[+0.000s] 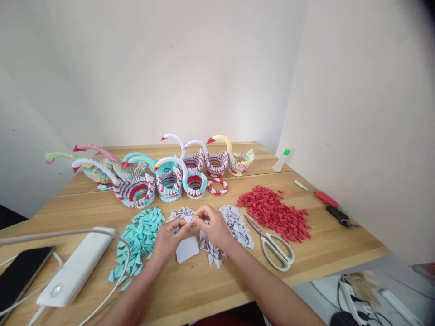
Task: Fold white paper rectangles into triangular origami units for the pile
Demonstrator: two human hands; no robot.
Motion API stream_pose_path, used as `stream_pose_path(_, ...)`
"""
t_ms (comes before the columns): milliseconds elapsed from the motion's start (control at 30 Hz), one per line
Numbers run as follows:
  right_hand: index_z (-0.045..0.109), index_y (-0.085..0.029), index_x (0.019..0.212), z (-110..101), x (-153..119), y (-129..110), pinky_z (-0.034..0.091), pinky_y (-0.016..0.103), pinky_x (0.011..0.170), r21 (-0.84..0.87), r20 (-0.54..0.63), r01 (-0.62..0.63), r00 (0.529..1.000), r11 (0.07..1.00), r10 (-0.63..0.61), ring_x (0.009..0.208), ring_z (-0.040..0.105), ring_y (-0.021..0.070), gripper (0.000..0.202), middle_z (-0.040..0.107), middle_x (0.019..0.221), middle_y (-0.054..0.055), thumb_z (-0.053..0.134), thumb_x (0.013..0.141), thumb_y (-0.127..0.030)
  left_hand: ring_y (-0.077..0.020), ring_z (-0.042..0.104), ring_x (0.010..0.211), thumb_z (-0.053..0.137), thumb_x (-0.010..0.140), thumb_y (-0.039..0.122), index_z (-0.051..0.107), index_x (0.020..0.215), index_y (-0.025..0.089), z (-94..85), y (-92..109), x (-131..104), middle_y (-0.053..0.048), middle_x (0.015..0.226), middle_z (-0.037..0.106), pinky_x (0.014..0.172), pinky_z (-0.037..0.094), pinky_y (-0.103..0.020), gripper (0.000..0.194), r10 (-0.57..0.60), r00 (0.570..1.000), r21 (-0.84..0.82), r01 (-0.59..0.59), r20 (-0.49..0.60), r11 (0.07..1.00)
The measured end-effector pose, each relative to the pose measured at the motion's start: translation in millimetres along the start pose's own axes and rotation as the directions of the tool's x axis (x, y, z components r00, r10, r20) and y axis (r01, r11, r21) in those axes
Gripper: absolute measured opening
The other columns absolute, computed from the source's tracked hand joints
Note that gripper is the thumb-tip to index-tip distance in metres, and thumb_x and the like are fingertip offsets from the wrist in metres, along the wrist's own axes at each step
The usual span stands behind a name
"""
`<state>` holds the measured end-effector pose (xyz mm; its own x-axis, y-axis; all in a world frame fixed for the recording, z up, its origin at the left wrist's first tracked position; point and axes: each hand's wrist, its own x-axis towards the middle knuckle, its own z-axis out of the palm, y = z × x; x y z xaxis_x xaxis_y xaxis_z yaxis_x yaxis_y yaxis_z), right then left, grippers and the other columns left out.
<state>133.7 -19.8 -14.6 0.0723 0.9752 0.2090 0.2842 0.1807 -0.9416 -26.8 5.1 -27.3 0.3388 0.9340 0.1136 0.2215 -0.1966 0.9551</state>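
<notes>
Both hands meet over the table, pinching one small white piece of paper point(188, 218) between thumbs and fingers. My left hand point(171, 235) grips its left side, and my right hand point(212, 224) holds the right; the fingers partly hide the paper, so its folds cannot be made out. Just below lies a stack of white paper slips point(187, 249). Folded white paper triangles point(234, 224) are heaped behind and to the right of the hands. On the left is a pile of teal folded triangles point(141, 237), and farther right a pile of red folded triangles point(273, 210).
Several paper swans point(136, 190) stand along the back, beside a red-and-white ring point(217, 186). Scissors point(277, 249) lie right of the white heap. A white power bank point(76, 267), cables and a phone point(23, 276) occupy the left. A glue bottle point(281, 161) and black-handled cutter point(338, 216) are at right.
</notes>
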Motion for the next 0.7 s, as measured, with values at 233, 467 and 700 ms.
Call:
stream_pose_path(233, 0.055, -0.02, 0.103, -5, 2, 4, 0.047, 0.025, 0.068, 0.246, 0.144, -0.04, 0.99, 0.968, 0.004, 0.068, 0.061, 0.0128, 0.019, 0.06, 0.071, -0.002, 0.055, 0.084, -0.025, -0.0145, 0.054, 0.061, 0.06, 0.078, 0.039, 0.058, 0.061, 0.016, -0.9, -3, 2, -0.001, 0.061, 0.06, 0.061, 0.042, -0.023, 0.028, -0.041, 0.997, -0.175, 0.051, 0.058, 0.983)
stream_pose_path(467, 0.064, -0.018, 0.088, -9, 0, -3, 0.042, 0.022, 0.063, 0.07, 0.185, 0.01, 0.982, 0.997, -0.023, 0.067, 0.056, 0.0127, 0.019, 0.062, 0.073, -0.001, 0.058, 0.085, -0.035, -0.0134, 0.047, 0.057, 0.059, 0.076, 0.035, 0.055, 0.06, 0.016, -0.4, 5, -1, 0.002, 0.057, 0.053, 0.056, 0.037, -0.022, 0.025, 0.024, 0.997, 0.005, -0.024, 0.067, 1.0)
stream_pose_path(700, 0.061, -0.017, 0.074, -6, 1, 2, 0.039, 0.021, 0.059, 0.09, 0.11, -0.019, 0.994, 0.996, 0.009, 0.06, 0.051, 0.0115, 0.02, 0.056, 0.064, -0.002, 0.057, 0.084, -0.035, -0.0149, 0.051, 0.063, 0.06, 0.078, 0.033, 0.061, 0.069, 0.016, -0.5, 7, -3, -0.001, 0.065, 0.059, 0.062, 0.04, -0.023, 0.02, 0.043, 0.997, -0.008, -0.043, 0.068, 0.999)
